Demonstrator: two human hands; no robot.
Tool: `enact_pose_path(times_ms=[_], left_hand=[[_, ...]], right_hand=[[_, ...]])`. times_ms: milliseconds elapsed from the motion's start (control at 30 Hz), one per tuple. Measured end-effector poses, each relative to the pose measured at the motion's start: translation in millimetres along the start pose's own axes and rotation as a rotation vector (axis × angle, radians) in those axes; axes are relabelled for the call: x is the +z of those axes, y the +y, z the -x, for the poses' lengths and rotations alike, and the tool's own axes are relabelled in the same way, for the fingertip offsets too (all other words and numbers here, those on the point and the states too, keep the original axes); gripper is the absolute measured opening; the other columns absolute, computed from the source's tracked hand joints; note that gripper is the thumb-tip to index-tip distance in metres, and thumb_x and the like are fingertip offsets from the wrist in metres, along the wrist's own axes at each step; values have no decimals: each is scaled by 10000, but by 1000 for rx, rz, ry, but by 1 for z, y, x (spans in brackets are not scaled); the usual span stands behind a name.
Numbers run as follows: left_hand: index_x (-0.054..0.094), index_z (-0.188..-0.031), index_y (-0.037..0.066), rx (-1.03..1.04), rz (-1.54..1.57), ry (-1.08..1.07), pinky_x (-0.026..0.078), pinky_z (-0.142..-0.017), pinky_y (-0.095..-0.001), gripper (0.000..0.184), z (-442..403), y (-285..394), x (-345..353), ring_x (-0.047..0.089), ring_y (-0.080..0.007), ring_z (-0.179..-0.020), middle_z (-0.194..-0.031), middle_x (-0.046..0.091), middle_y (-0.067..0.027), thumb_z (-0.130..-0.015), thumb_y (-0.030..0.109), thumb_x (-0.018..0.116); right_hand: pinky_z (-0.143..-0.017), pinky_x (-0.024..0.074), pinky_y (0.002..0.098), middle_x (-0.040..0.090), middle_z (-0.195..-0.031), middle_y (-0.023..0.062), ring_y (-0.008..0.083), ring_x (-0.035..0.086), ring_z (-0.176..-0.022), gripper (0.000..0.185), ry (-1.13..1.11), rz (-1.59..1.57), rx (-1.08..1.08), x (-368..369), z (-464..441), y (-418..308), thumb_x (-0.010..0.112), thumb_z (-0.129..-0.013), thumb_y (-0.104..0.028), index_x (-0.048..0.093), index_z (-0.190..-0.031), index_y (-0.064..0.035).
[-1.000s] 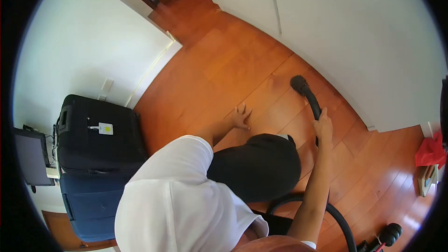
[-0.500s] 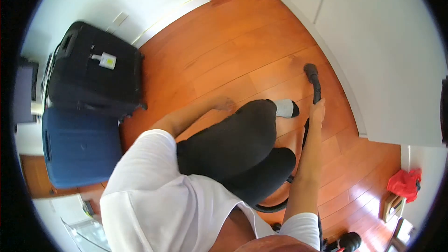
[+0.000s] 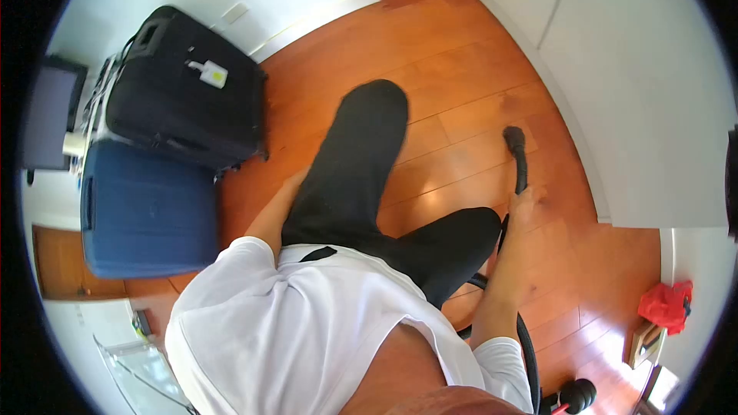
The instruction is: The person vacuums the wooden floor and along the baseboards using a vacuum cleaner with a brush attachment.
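Observation:
My right hand (image 3: pixel 523 203) is wrapped round the black vacuum hose handle (image 3: pixel 521 174). The dark brush head (image 3: pixel 513 138) at its far end rests on the wooden floor, close to the white cabinet. My left hand (image 3: pixel 298 177) is beside my raised left thigh, and its fingers are mostly hidden behind the dark trousers (image 3: pixel 346 161). The hose (image 3: pixel 528 346) curves round behind my right forearm towards the bottom of the view.
A black suitcase (image 3: pixel 188 92) and a blue suitcase (image 3: pixel 150 211) stand at the left by the wall. A white cabinet (image 3: pixel 623 92) runs along the right. Near the lower right are a red bag (image 3: pixel 666 307) and a black round object (image 3: pixel 576 396).
My left hand has left the floor and drawn back beside my thigh. One knee has risen forward, and the view has shifted. My right hand still holds the hose handle.

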State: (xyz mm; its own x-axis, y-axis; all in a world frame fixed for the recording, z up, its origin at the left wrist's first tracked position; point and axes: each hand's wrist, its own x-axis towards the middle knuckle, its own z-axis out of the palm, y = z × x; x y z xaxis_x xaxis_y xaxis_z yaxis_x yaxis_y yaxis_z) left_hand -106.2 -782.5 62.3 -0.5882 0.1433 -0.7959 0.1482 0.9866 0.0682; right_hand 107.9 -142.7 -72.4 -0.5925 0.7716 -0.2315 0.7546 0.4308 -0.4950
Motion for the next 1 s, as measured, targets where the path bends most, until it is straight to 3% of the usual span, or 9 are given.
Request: enact_pose_path(times_ms=[167, 200, 267, 300, 367, 533, 633, 833, 1000], left_hand=[[252, -1443, 151, -35, -46, 73, 255, -1121, -582, 862, -102, 37, -79, 227, -430, -1387, -1505, 250, -216, -827, 703, 497], [236, -1445, 152, -42, -63, 76, 252, -1119, -588, 876, -127, 43, -99, 216, -434, -1388, -1507, 237, -219, -821, 711, 495], [204, -1449, 155, -24, -131, 87, 246, -1116, -599, 904, -210, 77, -145, 194, -441, -1391, -1511, 211, -225, -810, 727, 490], [188, -1451, 156, -28, -154, 87, 243, -1114, -604, 918, -233, 88, -162, 182, -444, -1392, -1513, 198, -227, -805, 735, 488], [156, -1455, 159, -18, -186, 87, 237, -1111, -616, 946, -287, 104, -195, 160, -451, -1395, -1516, 172, -233, -793, 751, 483], [77, -1464, 165, -53, -235, 78, 222, -1103, -644, 1018, -370, 117, -260, 104, -468, -1402, -1526, 107, -247, -765, 792, 471], [29, -1469, 169, -88, -208, 84, 213, -1098, -661, 1062, -402, 118, -271, 71, -479, -1406, -1531, 68, -256, -749, 816, 464], [-67, -1481, 176, -192, -80, 175, 195, -1089, -694, 1152, -417, 172, -202, 4, -499, -1414, -1542, -10, -273, -715, 865, 450], [-147, -1490, 182, -333, 48, 201, 180, -1081, -722, 1229, -418, 167, -197, -51, -516, -1421, -1552, -75, -287, -687, 905, 439]], right_hand=[[-725, 524, 475, 671, -948, 241, 380, 684, -838, 519, -119, -65, 110, -63, -6, -54, 669, -811, -186, 483, -1275, -49], [-798, 515, 492, 680, -1033, 248, 407, 673, -942, 482, -1, -102, -28, -38, -25, -41, 673, -833, -264, 535, -1248, -60], [-857, 509, 472, 667, -1116, 257, 373, 654, -1052, 480, -167, -37, 160, -53, -25, -85, 614, -901, -448, 636, -1155, -41], [-858, 505, 465, 660, -1125, 249, 347, 649, -1059, 443, -131, -37, 204, -36, -29, -88, 614, -918, -429, 648, -1134, -44], [-998, 469, 479, 594, -1308, 191, 387, 594, -1172, 621, -60, -41, 153, -20, -42, -102, 654, -894, -297, 424, -1455, -164], [-809, 542, 476, 694, -1084, 158, 330, 690, -992, 291, -91, 146, 379, -40, -42, -214, 578, -934, -210, 575, -1215, -134], [-788, 556, 458, 699, -1072, 149, 327, 694, -988, 296, -47, 238, 425, -33, -57, -266, 548, -944, -191, 579, -1235, -148], [-804, 559, 444, 704, -1060, 140, 318, 696, -991, 394, -145, 433, 467, -34, -80, -260, 539, -943, -212, 554, -1337, -202], [-781, 527, 431, 684, -1026, 176, 318, 674, -926, 538, -141, 50, 224, -11, -122, -248, 731, -833, -370, 565, -1302, -164]])
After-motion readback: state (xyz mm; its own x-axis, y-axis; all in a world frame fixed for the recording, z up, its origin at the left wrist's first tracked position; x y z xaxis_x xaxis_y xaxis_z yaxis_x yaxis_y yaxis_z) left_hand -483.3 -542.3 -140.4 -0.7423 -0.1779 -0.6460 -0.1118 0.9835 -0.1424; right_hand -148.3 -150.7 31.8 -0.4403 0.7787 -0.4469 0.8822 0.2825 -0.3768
